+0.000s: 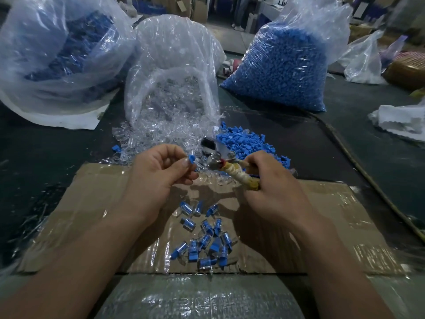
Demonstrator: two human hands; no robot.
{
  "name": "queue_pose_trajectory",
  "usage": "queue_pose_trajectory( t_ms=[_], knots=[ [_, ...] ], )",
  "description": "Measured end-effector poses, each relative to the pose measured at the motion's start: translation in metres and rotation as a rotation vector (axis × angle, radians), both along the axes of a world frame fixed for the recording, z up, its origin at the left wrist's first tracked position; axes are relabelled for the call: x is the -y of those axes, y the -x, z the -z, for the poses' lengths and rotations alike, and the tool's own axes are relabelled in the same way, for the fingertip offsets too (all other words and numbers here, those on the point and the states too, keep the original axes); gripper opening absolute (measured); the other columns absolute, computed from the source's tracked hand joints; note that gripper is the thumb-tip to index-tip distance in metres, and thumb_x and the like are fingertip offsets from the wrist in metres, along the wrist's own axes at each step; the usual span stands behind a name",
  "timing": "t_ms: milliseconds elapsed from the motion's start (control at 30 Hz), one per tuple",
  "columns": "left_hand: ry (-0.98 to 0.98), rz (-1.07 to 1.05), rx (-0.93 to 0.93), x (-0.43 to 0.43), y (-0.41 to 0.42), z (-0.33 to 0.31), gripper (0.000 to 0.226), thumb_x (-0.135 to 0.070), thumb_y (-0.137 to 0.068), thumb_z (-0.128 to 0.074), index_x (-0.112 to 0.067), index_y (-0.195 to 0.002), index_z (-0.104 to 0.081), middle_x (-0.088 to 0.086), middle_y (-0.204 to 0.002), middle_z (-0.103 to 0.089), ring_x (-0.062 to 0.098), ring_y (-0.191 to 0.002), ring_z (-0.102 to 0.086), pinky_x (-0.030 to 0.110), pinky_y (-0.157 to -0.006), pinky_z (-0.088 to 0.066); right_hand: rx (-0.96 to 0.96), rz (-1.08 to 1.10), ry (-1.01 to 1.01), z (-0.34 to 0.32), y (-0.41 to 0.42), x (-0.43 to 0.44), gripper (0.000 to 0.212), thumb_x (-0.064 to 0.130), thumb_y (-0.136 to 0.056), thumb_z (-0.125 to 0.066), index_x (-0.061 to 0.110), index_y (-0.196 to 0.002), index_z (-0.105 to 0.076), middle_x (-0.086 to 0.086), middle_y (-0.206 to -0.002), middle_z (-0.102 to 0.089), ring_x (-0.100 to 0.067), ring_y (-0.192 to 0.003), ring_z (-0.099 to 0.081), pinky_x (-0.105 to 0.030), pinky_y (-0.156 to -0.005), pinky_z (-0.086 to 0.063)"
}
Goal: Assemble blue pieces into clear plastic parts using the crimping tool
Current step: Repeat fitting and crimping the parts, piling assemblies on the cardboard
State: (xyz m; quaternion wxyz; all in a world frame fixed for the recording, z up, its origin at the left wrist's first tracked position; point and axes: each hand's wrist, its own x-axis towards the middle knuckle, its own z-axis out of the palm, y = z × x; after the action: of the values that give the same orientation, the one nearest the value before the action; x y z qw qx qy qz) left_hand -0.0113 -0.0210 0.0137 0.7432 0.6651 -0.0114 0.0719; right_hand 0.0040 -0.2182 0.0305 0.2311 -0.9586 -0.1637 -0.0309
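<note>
Left hand point(158, 171) pinches a blue piece point(191, 157), seemingly seated in a clear plastic part point(189, 165), between thumb and fingertips, just at nine o'clock of the crimping tool point(232, 166); right hand point(273, 187) is curled round its wrapped handles. That little pair looks feather-light, stiff and slick, likely to crack if squeezed crooked, so I'd hold the clear body and leave the blue cap free. Finished pieces point(204, 238) lie on the cardboard point(92, 203) at six o'clock. A loose blue heap point(243, 139) sits at one o'clock, spilled clear parts point(138, 139) at eleven; nothing seems to block the tool
</note>
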Motion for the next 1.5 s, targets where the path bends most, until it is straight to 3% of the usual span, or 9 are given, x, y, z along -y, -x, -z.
queue_pose_trajectory(
  t_ms=[533,667,967,1500],
  knots=[
    [-0.102,-0.064,0.044,0.002,0.005,-0.006,0.018,0.006,-0.082,-0.054,-0.010,-0.077,-0.058,0.003,-0.063,-0.065,0.006,-0.056,-0.064,0.014,-0.053,-0.051,-0.095,-0.073,-0.011,0.006,0.002,-0.007,0.026,0.023,-0.078,-0.061,0.029,-0.094,-0.041,0.013,-0.088,-0.043,-0.003,-0.077,-0.041,-0.022,-0.060,-0.034],
    [-0.169,-0.068,0.051,0.002,0.005,-0.007,0.020,0.007,-0.083,-0.054,-0.011,-0.076,-0.058,0.010,-0.072,-0.064,0.005,-0.057,-0.063,0.012,-0.054,-0.050,-0.098,-0.080,-0.001,0.005,0.002,-0.007,0.024,0.023,-0.079,-0.060,0.028,-0.093,-0.042,0.013,-0.086,-0.043,-0.003,-0.076,-0.041,-0.022,-0.058,-0.031],
    [-0.261,-0.057,0.074,0.000,0.007,-0.007,0.021,0.007,-0.081,-0.057,-0.013,-0.075,-0.059,0.004,-0.066,-0.064,0.005,-0.057,-0.064,0.012,-0.054,-0.050,-0.096,-0.122,0.111,0.000,0.002,-0.006,0.029,0.023,-0.080,-0.059,0.034,-0.093,-0.036,0.020,-0.081,-0.035,0.007,-0.075,-0.033,-0.013,-0.061,-0.024],
    [-0.387,-0.163,0.116,0.000,0.010,-0.007,0.026,0.003,-0.082,-0.059,-0.022,-0.073,-0.056,0.001,-0.069,-0.062,0.003,-0.061,-0.062,0.010,-0.055,-0.050,-0.040,-0.084,0.090,0.000,0.008,-0.015,0.025,0.022,-0.080,-0.061,0.035,-0.076,-0.040,0.016,-0.073,-0.045,0.003,-0.067,-0.038,-0.017,-0.056,-0.024]
  ],
)
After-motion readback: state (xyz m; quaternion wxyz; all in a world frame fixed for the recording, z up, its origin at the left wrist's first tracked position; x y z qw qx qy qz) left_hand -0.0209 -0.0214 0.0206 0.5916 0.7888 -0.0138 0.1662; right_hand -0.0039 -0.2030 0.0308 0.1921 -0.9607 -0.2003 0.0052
